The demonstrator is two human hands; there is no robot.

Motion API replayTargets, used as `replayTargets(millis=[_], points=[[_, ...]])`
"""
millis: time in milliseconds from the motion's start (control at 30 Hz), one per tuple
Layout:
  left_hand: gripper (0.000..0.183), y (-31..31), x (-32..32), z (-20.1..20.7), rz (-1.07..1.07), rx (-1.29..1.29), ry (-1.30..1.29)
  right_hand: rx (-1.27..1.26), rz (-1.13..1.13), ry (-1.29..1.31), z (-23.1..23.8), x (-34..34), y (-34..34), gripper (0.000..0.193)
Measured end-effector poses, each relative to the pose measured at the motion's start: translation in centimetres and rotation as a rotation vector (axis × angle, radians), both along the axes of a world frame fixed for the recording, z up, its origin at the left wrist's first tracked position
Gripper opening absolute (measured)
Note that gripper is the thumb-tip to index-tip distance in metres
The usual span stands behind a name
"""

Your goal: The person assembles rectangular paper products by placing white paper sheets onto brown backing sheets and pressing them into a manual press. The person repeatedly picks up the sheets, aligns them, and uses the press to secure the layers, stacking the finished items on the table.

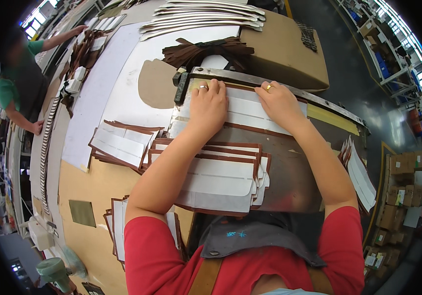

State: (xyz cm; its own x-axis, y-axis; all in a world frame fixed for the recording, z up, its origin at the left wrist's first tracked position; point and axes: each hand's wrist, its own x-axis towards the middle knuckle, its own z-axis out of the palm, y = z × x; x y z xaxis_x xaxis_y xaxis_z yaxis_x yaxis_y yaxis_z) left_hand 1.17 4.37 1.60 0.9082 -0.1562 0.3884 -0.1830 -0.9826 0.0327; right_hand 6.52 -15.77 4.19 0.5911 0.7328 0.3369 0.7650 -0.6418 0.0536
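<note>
On the metal plate [289, 182], both hands [210, 105] [279, 102] press a white sheet [243, 110].

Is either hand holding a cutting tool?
No. The left hand and right hand both press flat on the white, brown-edged sheet against the metal bar.

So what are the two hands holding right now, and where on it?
Both press a white, brown-edged flat piece down against the metal bar: left hand on its left end, right hand near its top edge. Neither lifts it.
</note>
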Motion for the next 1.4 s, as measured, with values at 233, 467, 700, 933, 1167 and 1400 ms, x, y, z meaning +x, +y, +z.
replayTargets(millis=[233,467,700,933,1167,1400], points=[[0.036,0.1,0.0,0.1,0.019,0.023,-0.036,0.013,-0.07,0.049,0.6,-0.6,-3.8,0.017],[0.036,-0.1,-0.2,0.3,0.027,0.027,0.007,-0.16,-0.15,-0.037,1.2,-1.7,-8.1,0.009],[0.036,0.2,-0.2,0.2,0.018,0.022,0.014,-0.275,-0.354,-0.023,2.2,-2.9,-13.1,0.015],[0.038,0.6,0.0,0.0,0.003,0.05,0.009,0.294,-0.148,0.234,-0.1,-2.5,-5.1,0.027],[0.038,-2.5,-0.2,-0.2,-0.412,-0.258,0.081,0.229,-0.099,0.212,-0.8,-1.5,-3.4,0.024],[0.04,-4.3,0.5,1.9,-0.306,-0.153,0.261,0.271,-0.093,0.285,-0.4,-1.4,-4.2,0.031]])
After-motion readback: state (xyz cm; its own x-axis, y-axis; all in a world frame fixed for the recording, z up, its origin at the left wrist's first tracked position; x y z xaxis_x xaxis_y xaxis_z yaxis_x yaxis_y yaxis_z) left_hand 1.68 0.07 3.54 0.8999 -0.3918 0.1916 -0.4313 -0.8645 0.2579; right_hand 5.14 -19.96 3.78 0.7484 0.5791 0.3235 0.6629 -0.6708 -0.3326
